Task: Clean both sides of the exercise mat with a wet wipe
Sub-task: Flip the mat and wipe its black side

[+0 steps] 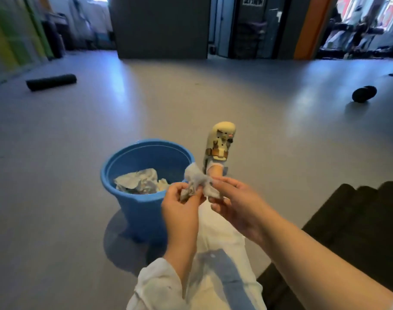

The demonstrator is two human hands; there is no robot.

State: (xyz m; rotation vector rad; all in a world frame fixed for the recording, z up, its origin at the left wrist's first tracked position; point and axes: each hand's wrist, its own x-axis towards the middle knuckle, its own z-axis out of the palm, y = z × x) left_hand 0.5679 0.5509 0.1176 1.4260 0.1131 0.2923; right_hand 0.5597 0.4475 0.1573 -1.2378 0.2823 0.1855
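Together, hands: two, a left hand (182, 203) and a right hand (233, 198), raised side by side above the person's white-trousered leg (215, 238).
Wipe: one crumpled wet wipe (199, 179), greyish, stretched between both hands; the left pinches its soiled lower end with curled fingers, the right pinches the other end between thumb and fingertips.
Bucket: one blue bucket (137, 204) on the grey floor (56, 175), just left of the left hand and slightly beyond it; several used, crumpled wipes (137, 181) lie inside, too bunched to count.
Mat at hand: one dark exercise mat (356, 231), lying in loose folds just right of the right forearm.
Rolled mats: two more, both well beyond the hands; one rolled mat (51, 82) far to the left, another rolled mat (364, 93) far to the right, seen end-on.
Footwear: one cream clog (221, 142) on the outstretched foot, straight ahead of the hands.
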